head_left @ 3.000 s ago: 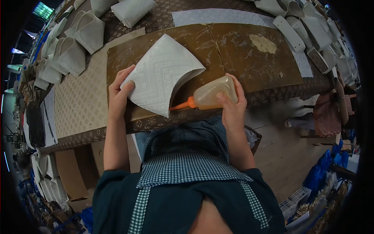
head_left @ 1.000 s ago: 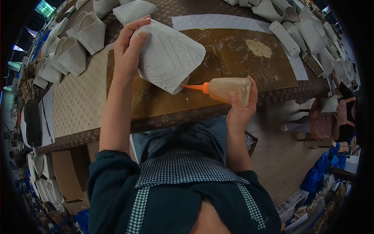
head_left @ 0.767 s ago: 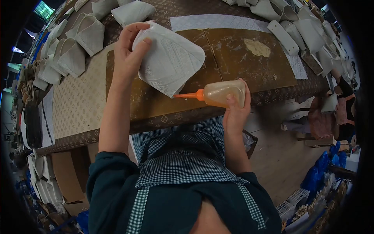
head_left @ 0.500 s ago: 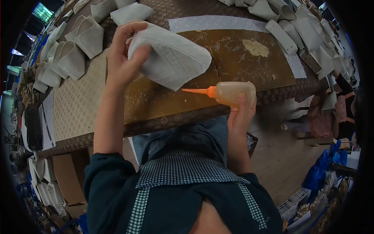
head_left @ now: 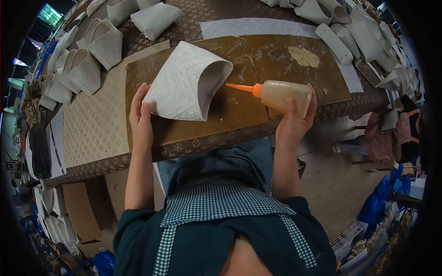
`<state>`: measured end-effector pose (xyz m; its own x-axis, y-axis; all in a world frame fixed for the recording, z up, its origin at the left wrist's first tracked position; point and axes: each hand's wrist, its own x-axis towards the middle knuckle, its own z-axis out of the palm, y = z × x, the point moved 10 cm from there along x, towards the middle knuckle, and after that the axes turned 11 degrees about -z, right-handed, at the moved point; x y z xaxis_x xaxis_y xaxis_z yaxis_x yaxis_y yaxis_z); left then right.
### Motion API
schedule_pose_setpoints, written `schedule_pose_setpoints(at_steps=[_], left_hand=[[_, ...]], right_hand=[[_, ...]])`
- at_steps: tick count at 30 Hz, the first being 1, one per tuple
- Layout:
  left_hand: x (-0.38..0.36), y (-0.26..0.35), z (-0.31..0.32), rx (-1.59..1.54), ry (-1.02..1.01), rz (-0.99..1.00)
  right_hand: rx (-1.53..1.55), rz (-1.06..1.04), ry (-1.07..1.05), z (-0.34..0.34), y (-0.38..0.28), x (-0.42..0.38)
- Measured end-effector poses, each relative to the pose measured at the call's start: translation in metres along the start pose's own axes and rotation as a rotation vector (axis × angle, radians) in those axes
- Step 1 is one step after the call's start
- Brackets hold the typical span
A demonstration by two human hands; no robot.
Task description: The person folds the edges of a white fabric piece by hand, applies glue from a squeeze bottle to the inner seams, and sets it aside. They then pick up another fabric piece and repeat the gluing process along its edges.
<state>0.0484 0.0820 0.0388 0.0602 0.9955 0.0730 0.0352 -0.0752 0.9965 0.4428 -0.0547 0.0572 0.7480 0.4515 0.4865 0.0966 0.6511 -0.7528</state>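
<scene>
My left hand (head_left: 142, 118) grips a white embossed pouch (head_left: 177, 85) by its lower left corner, thumb in front. The pouch tilts above the brown work board (head_left: 221, 110), its open mouth facing right and its pale inside partly showing. In my right hand (head_left: 294, 129) is a squeeze bottle (head_left: 282, 94) of yellowish, see-through liquid, lying nearly level. Its thin orange nozzle points left at the pouch's mouth, with a small gap between them.
Several similar white pouches (head_left: 105, 43) stand along the left side of the table, and more white pieces (head_left: 363, 37) are piled at the right. A pale patterned sheet (head_left: 94, 115) lies left of the board. A co-worker (head_left: 386, 133) sits beyond the table's right end.
My left hand has come down and turned the pouch, so its mouth now faces right. My right hand has shifted right and slightly up with the bottle.
</scene>
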Motion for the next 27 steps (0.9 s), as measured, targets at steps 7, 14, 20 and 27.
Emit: schedule_pose_setpoints(at_steps=[7, 14, 20, 27], left_hand=[[0.007, 0.001, 0.021, -0.048, 0.001, -0.057], [0.015, 0.002, 0.020, -0.005, -0.023, -0.038], [0.019, -0.001, 0.020, -0.014, -0.037, -0.050], [0.019, -0.006, 0.017, -0.001, -0.040, -0.035]], right_hand=[[-0.493, -0.198, -0.143, 0.025, -0.003, 0.016], [-0.393, -0.066, -0.134, 0.017, 0.025, 0.011], [-0.273, 0.012, -0.110, 0.013, 0.039, 0.009], [-0.179, 0.079, -0.111, 0.020, 0.046, -0.001]])
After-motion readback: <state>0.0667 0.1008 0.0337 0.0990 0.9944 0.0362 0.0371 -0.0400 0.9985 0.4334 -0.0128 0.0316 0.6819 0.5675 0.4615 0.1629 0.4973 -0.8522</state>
